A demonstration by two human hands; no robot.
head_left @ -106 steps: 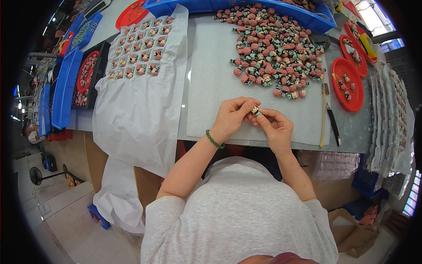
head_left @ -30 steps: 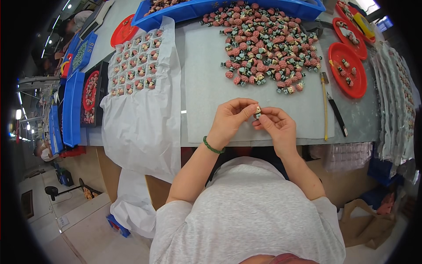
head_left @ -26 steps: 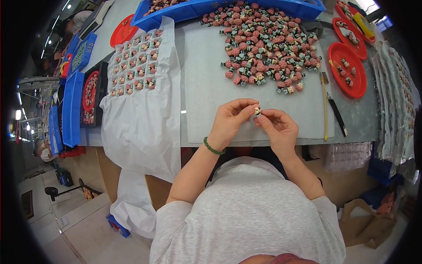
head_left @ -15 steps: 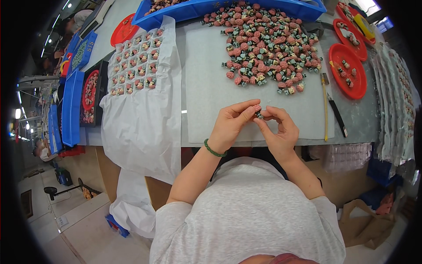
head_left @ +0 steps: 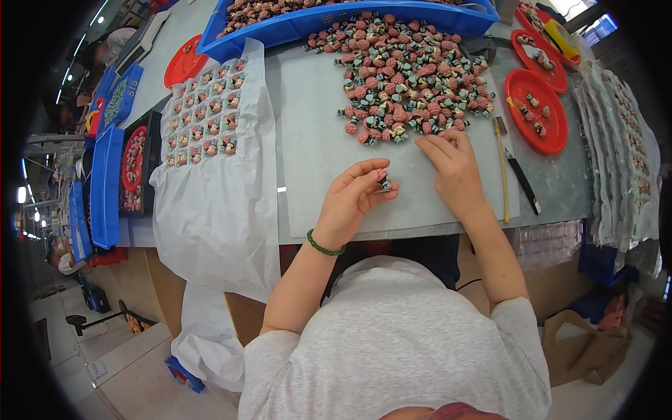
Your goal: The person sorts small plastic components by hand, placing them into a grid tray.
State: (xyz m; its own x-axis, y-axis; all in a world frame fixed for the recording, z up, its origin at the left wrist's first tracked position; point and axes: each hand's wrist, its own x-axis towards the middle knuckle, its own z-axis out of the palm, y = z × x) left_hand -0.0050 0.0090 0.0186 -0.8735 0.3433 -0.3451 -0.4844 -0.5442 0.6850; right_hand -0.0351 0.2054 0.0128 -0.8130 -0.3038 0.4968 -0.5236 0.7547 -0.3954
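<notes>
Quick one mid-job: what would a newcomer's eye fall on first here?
First, the large heap of pink-topped figurines on the pale sheet, mid-table. Nearer the person, the left hand holds a single figurine, while the right hand is at the heap's near edge. Right of the heap, a bright red plate stands out.

On the table (head_left: 575, 192), white paper (head_left: 311, 133) bears figurines (head_left: 409, 87).
</notes>
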